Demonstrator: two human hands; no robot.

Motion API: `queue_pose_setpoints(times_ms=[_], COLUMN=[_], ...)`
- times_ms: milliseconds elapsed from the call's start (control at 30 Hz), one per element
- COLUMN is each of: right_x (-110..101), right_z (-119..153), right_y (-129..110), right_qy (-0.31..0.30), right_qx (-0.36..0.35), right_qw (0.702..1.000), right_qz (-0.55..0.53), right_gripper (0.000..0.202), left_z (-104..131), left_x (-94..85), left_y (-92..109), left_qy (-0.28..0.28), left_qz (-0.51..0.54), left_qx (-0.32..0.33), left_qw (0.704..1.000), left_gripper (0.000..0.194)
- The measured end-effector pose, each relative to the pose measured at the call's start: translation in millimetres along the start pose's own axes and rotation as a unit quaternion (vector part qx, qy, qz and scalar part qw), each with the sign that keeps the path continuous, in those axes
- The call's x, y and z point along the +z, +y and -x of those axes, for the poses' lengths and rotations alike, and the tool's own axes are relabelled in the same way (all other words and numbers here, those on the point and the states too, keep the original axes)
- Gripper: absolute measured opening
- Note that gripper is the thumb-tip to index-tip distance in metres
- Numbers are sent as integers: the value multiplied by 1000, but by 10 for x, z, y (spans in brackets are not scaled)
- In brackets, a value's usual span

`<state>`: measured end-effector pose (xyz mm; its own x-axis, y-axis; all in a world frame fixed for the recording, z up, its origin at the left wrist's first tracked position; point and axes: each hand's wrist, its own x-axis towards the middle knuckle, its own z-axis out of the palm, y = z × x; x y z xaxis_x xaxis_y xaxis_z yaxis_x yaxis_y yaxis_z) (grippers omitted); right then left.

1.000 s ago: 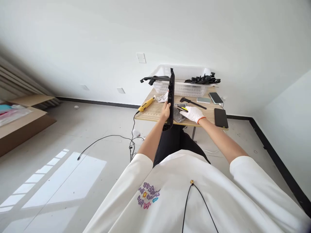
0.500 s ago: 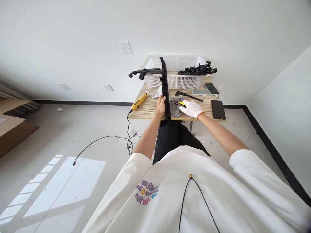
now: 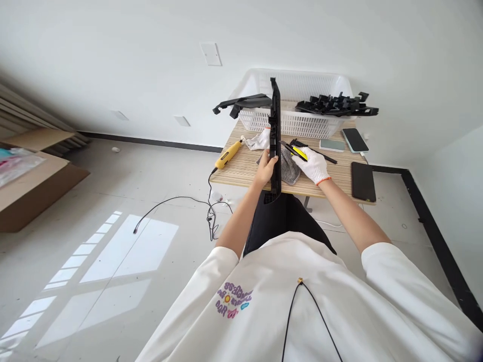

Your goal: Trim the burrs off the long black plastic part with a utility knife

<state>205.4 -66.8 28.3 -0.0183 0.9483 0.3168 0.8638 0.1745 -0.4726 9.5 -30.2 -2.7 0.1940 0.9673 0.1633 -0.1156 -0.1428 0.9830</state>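
My bare left hand (image 3: 266, 170) is closed around a long black plastic part (image 3: 275, 136), which stands nearly upright at the table's front edge, its lower end over my lap. In a white knitted glove with an orange cuff, my right hand (image 3: 311, 163) grips a yellow and black utility knife (image 3: 299, 153). The knife points left toward the plastic part, with a small gap between them. Beneath the knife lies a grey cloth (image 3: 290, 168). A black caliper (image 3: 325, 157) rests behind my right hand, partly hidden by it.
A white basket (image 3: 302, 123) with several black parts (image 3: 335, 104) stands at the table's back. A yellow corded tool (image 3: 228, 155) and white glove (image 3: 259, 140) lie left. Phones (image 3: 354, 140) lie right. A cardboard box (image 3: 41, 186) is on the floor at left.
The view has shifted, so the table appears further right and larger. My right hand has raised the knife slightly and tilted it more. My left hand keeps its hold on the part.
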Motion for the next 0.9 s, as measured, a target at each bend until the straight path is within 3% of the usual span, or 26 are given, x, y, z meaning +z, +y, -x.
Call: queue_pose_setpoints(times_ms=[100, 200, 300, 400, 500, 667, 733, 900], right_x=[35, 59, 68, 69, 65, 42, 30, -15], right_z=[-114, -203, -280, -334, -344, -284, -267, -273], right_y=[35, 92, 119, 122, 146, 240, 261, 215], right_qy=[-21, -31, -50, -71, -64, 5, 3, -26], right_qx=[-27, -2, 18, 17, 46, 123, 109, 76], right_qw=[999, 999, 998, 997, 997, 992, 994, 997], right_qz=[-4, 12, 24, 16, 6, -12, -17, 7], right_gripper=[48, 46, 42, 41, 42, 44, 43, 40], left_z=[38, 75, 55, -78, -306, -664, -775, -1059], left_x=[-1, -29, -82, -116, -109, -62, -45, -4], left_y=[7, 53, 158, 288, 374, 443, 489, 535], left_qy=[-11, -19, -63, -98, -65, 48, 62, 57], left_qz=[20, 65, 106, 71, -8, -113, -108, -50], left_qx=[-27, -64, -103, -102, -72, -43, -64, -89], left_qw=[999, 996, 987, 987, 995, 992, 990, 993], left_gripper=[15, 23, 33, 34, 26, 26, 25, 46])
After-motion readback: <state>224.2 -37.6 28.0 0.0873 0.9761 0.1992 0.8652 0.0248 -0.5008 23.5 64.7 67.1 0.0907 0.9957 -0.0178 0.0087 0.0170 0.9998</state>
